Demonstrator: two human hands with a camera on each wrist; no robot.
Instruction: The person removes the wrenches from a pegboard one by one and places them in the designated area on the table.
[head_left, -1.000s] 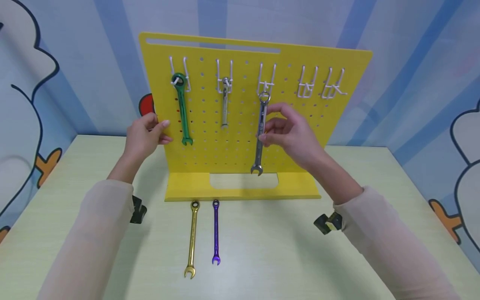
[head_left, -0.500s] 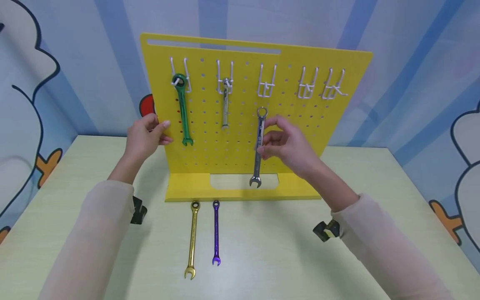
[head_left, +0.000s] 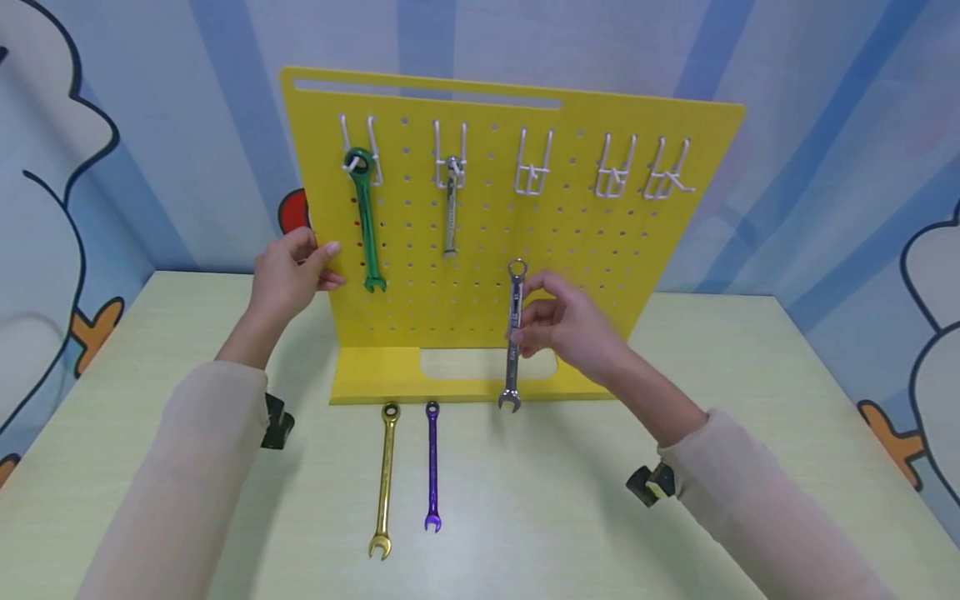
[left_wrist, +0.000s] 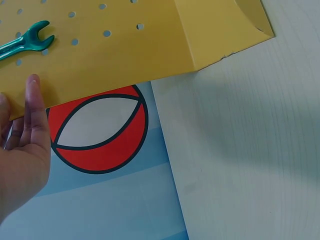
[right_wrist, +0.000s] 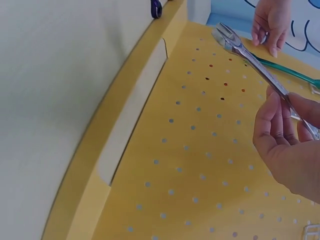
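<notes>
In the head view my right hand (head_left: pixel 573 325) pinches a silver combination wrench (head_left: pixel 513 350) upright, ring end up, in front of the lower part of the yellow pegboard (head_left: pixel 480 312). The right wrist view also shows this wrench (right_wrist: pixel 262 70) between thumb and fingers. My left hand (head_left: pixel 288 271) grips the board's left edge, fingers partly behind it. A green wrench (head_left: pixel 366 225) hangs from the leftmost hook, near that hand. From the second hook hangs a small silver wrench (head_left: pixel 451 217). The third hook (head_left: pixel 532 179) bears no wrench.
On the pale table (head_left: pixel 525 517), before the board's base, lie a gold wrench (head_left: pixel 386 483) and a purple wrench (head_left: pixel 432 467). Two more white hooks, a fourth hook (head_left: pixel 615 171) and a fifth hook (head_left: pixel 666 175), sit at the right. A patterned curtain (head_left: pixel 495 42) stands behind.
My right hand has taken the silver wrench off the third hook and lowered it towards the board's base. The left hand has stayed at the board's edge.
</notes>
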